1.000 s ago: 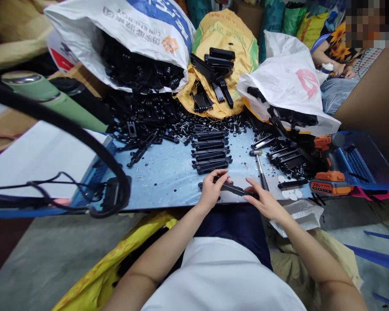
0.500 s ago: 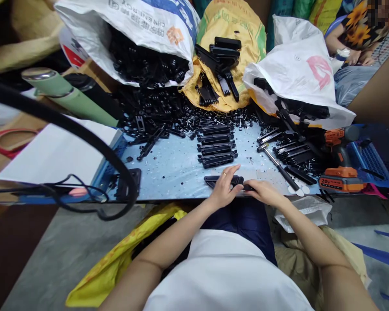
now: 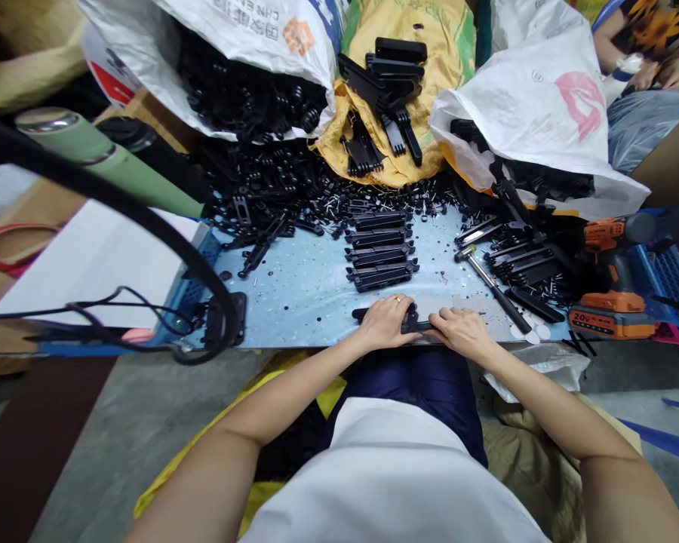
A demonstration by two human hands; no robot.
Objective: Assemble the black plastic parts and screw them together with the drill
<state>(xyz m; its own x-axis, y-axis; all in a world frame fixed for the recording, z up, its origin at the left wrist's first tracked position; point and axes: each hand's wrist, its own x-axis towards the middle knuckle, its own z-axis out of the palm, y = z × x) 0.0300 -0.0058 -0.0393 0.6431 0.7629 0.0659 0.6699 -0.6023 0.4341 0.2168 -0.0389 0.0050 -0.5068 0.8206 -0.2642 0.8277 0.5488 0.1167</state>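
1. Tall pale-green bottle with a silvery lid point(image 3: 110, 162): leaning at far left, well apart from the hands, presumably to spare working room
2. Heaped small black plastic-looking pieces point(image 3: 271, 181): spread along the back of the light-blue speckled desk point(image 3: 299, 305), apparently kept there so the front remains usable
3. Slim black bars laid parallel point(image 3: 382, 275): stacked in a neat row behind the hands, likely for easy counting
4. Left hand point(image 3: 388, 320): curled over a long black plastic-looking part point(image 3: 412, 322), grasping its middle, seemingly to steady it; the part lies crosswise at the front edge, its left end protruding
5. Right hand point(image 3: 461, 330): fingertips gathered on the part's right end, gripping it, probably for control from both sides; exact finger contact partly hidden
6. Metal-headed hammer with black grip point(image 3: 496, 292): lying slantwise, grip towards the person, presumably for ready pickup
7. Orange-and-black cordless drill point(image 3: 615, 271): upright on its battery, stable and near the right edge
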